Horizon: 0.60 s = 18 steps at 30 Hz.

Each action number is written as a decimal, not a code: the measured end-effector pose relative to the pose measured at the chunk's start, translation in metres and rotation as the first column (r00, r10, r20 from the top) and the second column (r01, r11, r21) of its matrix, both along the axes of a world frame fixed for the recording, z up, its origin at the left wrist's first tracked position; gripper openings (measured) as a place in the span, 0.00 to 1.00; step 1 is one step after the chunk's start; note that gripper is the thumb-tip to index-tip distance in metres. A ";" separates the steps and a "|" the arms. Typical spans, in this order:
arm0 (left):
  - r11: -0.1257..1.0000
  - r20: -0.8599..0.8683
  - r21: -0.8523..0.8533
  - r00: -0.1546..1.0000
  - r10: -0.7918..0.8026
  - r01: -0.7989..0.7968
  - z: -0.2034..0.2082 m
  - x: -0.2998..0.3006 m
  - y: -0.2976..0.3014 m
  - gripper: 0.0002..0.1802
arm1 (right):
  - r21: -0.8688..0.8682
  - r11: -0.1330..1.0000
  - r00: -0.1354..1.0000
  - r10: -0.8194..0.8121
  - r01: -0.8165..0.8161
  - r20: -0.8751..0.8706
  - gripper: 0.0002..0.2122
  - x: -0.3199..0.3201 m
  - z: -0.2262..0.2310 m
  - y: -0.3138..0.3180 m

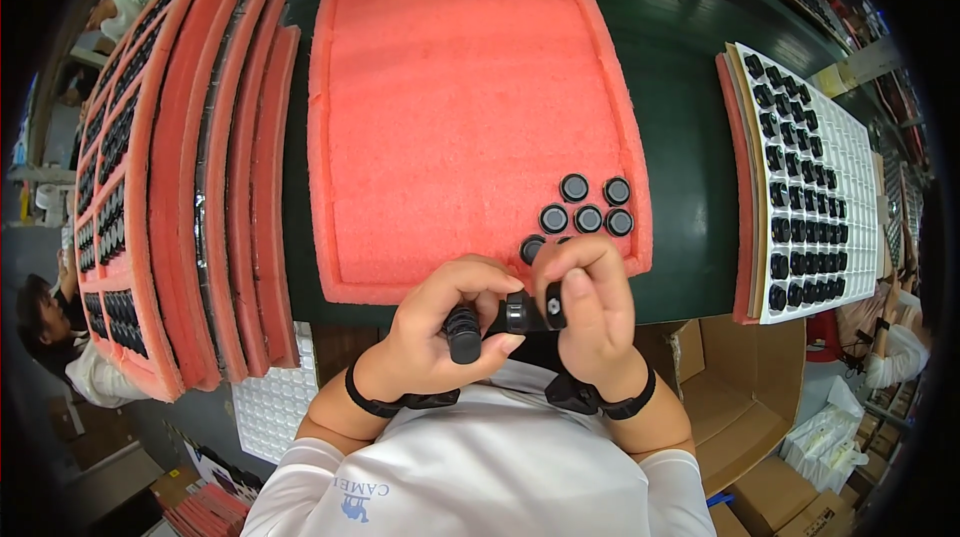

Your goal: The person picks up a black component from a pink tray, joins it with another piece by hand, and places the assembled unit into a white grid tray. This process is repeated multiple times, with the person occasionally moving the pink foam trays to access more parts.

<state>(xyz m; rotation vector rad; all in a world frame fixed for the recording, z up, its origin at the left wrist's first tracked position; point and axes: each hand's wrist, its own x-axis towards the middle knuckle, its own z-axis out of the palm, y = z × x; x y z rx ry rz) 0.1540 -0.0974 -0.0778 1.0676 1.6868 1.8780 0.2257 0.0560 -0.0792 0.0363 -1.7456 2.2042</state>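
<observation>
My left hand [440, 322] is closed around a ribbed black cylinder [463, 335]. Its fingertips also pinch a second black cylindrical piece [516, 313] with a shiny band. Close beside it, my right hand [597, 322] grips a small black round piece [555, 306] with a pale spot on its face; the two hands almost meet. Both are over the near edge of a pink foam tray [450, 107]. Several black round parts [588, 219] stand in that tray's near right corner, some partly hidden behind my right hand.
Stacked pink foam trays [180, 177] holding black parts rise on the left of the green table [680, 117]. A white plastic tray [855, 167] with rows of black parts lies on the right. A cardboard box [745, 387] is below the table edge. People [90, 337] work nearby.
</observation>
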 end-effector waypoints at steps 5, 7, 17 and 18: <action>1.000 -0.083 -0.002 0.996 0.016 -0.016 0.000 -0.001 0.002 0.23 | 0.038 0.998 0.999 0.040 -0.040 0.013 0.12 -0.001 0.002 -0.009; 1.000 -0.018 0.021 1.000 -0.004 0.005 -0.002 -0.001 0.000 0.23 | -0.027 0.998 0.999 0.049 -0.048 0.013 0.13 0.001 -0.001 -0.002; 0.998 -0.033 0.042 0.998 0.053 -0.051 -0.002 -0.005 -0.003 0.23 | 0.201 0.973 0.994 0.104 -0.109 0.034 0.20 0.008 -0.010 0.013; 0.998 -0.020 0.025 0.998 0.054 -0.053 -0.002 -0.005 -0.003 0.23 | 0.201 0.974 0.994 0.105 -0.110 0.033 0.20 0.007 -0.010 0.012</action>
